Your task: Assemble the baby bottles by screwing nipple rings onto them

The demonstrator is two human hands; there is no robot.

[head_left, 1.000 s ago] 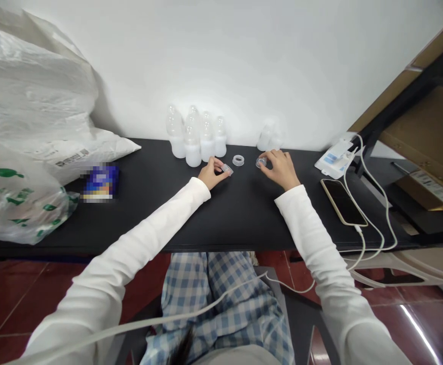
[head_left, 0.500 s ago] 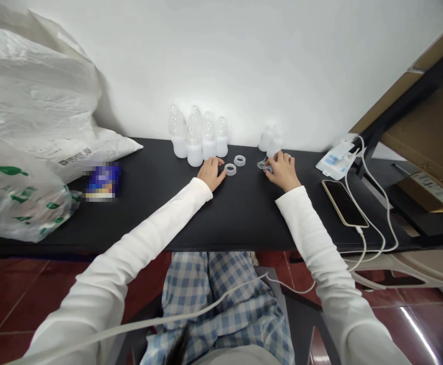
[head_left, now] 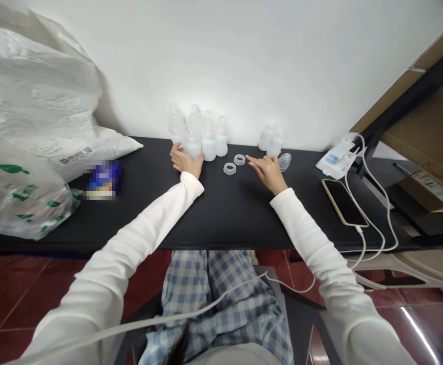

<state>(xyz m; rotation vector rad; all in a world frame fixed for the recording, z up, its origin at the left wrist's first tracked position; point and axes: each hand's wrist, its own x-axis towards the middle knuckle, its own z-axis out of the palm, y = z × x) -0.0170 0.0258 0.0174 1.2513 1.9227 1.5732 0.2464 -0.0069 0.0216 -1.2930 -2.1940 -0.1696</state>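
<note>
A cluster of baby bottles [head_left: 208, 144] with frosted white bodies and clear domed tops stands upright against the wall. My left hand [head_left: 186, 163] is wrapped round the lower part of the front bottle [head_left: 193, 137], thumb on its right side and fingers on its left. Two translucent rings [head_left: 229, 169] lie on the black table to the right of that group. My right hand [head_left: 269, 173] hovers low with index finger stretched towards the farther ring [head_left: 239, 160], just short of it. Behind this hand are white bottle bodies [head_left: 274, 144], and a clear cap [head_left: 284, 162] lies beside it. Whatever lies under the palm is hidden.
Large plastic bags [head_left: 27, 116] fill the left side, with a blue packet [head_left: 103, 180] beside them. On the right are a phone [head_left: 345, 203] on a charging cable, a white power strip [head_left: 336, 158] and a shelf with cardboard boxes [head_left: 434, 137]. A cable crosses my lap.
My left hand has moved left from the rings to the front bottle. My right hand has shifted slightly left and stretched its index finger, uncovering the clear cap.
</note>
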